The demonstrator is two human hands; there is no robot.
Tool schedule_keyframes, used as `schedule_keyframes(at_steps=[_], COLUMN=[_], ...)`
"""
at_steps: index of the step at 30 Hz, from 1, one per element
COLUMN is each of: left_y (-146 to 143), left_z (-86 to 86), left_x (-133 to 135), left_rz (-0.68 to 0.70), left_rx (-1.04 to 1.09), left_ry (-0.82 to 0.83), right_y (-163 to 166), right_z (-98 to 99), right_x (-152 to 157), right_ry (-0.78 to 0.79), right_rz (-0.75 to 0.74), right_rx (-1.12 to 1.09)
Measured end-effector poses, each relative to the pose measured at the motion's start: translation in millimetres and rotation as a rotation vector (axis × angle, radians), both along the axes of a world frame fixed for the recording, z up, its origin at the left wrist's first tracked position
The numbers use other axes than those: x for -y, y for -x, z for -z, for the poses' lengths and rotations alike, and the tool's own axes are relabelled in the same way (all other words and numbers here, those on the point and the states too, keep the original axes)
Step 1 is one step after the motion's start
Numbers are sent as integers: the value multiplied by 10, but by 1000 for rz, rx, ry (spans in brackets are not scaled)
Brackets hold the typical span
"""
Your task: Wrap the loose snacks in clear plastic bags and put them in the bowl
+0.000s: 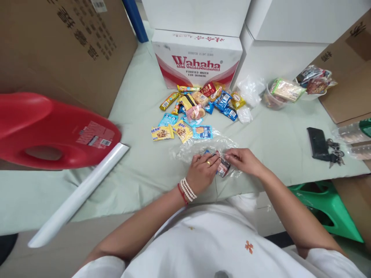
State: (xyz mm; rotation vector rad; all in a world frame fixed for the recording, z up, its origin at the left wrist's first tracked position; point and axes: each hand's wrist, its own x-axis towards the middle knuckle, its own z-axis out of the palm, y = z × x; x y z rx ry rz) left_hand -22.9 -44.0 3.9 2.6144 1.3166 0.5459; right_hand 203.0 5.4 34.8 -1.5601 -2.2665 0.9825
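Both hands rest on a clear plastic bag [203,147] lying on the pale green table cover [139,170] close to me. My left hand [203,172], with a ring and bead bracelets, presses its curled fingers on the bag over small wrapped snacks [223,168] inside it. My right hand [245,160] pinches the bag's edge just right of those snacks. Beyond the bag lies a heap of snack packets [197,106]: cookies, wafers, candy bars.
A Wahaha water carton [197,58] stands behind the heap, with white boxes [284,34] and brown cartons [63,46] around. A red plastic stool [49,131] and a white roll [78,193] lie left. Bowls of snacks [285,92], a black wallet with keys [321,146] and a green stool [330,208] sit right.
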Motion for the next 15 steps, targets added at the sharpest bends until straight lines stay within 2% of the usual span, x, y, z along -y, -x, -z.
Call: schedule_keyframes(at_steps=[3,5,7,10,13,15], left_y=[-21,-35,-49,-70,-92,-100], left_z=[9,-3,-18,-37,-56,-61], left_x=[-17,-5,6,9,8,7], left_rz=[-11,-46,-78,-97,-102,-97], left_rx=[19,30,26,3,-9,-14], left_ry=[-47,-100,-134,-113,-64,-42], right_y=[-81,-66,-28,14,42,89], right_z=[41,120,197,197,46,-52], right_x=[-153,-300,-415,-433,-245,-44], right_ry=[-207,-264,-201,-118,-180,-239], right_rz=[180,248,218,181,182,84], right_rx=[62,178,237,115,-73,-145])
